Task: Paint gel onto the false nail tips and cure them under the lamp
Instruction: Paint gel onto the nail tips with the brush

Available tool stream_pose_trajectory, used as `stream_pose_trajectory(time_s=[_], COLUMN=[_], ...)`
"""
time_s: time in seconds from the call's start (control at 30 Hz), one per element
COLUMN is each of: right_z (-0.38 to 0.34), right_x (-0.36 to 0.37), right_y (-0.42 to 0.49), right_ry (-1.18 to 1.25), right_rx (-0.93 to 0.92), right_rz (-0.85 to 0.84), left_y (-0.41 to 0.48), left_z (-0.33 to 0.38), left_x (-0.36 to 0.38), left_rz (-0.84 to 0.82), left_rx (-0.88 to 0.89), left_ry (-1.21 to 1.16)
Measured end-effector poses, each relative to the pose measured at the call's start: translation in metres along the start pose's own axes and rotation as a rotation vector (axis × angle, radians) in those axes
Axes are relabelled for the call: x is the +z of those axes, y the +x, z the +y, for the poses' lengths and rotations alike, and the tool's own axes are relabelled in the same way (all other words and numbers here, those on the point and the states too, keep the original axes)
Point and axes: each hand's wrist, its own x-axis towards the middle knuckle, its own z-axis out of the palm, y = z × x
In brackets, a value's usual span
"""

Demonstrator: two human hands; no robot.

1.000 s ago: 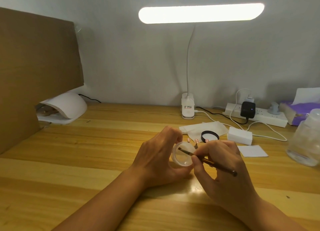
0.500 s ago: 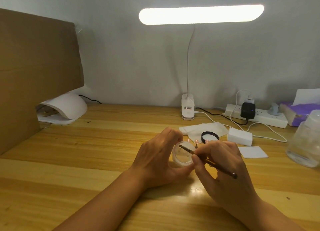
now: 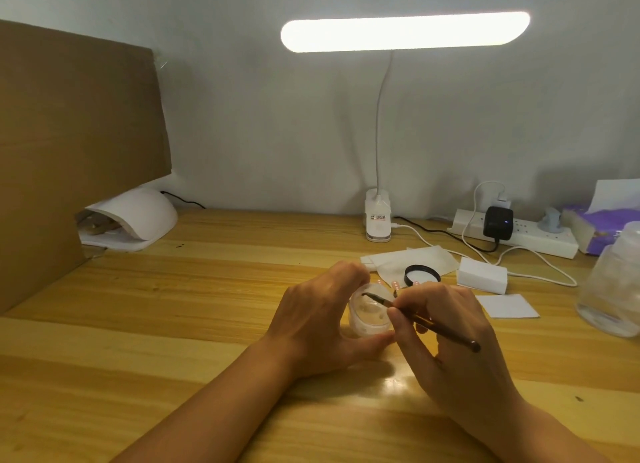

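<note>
Wide wooden counter (image 3: pixel 173 324), and everything here is placed off the gel jar (image 3: pixel 369 317) near its middle. Far left of the jar stands a cardboard panel (image 3: pixel 76 143). Above and behind the jar glows the lit bar of a clip-on desk lamp (image 3: pixel 405 31). The white dome of the curing lamp (image 3: pixel 138 218) sits well to the jar's left rear, against the panel.

The left hand (image 3: pixel 315 320) has its grip wrapped round the jar, thumb below, fingers over the top. The jar is tilted, its open mouth turned toward the right hand (image 3: pixel 450 344). That hand's grip pinches a thin brush (image 3: pixel 433 324) near the bristle end. The brush's long axis runs from lower right up to upper left, bristles pointing left into the jar's mouth. Just behind the jar lies a black-rimmed lid (image 3: pixel 422 274), and between the two a few pinkish false nail tips (image 3: pixel 394 284) peek out, details too small to tell.
</note>
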Motion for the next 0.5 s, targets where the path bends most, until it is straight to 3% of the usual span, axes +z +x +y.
stream_pose_trajectory(time_s=[0.3,0.5], right_z=[-0.005,-0.012], right_x=[-0.006,-0.007], right_y=[0.003,0.004], right_ry=[0.183,0.159], right_rx=[0.052,-0.036], right_rz=[0.101,0.059], left_y=[-0.001,0.002], left_z=[-0.002,-0.015], left_x=[0.002,0.004], left_rz=[0.050,0.218], left_rx=[-0.041,-0.398], left_ry=[0.021,-0.100])
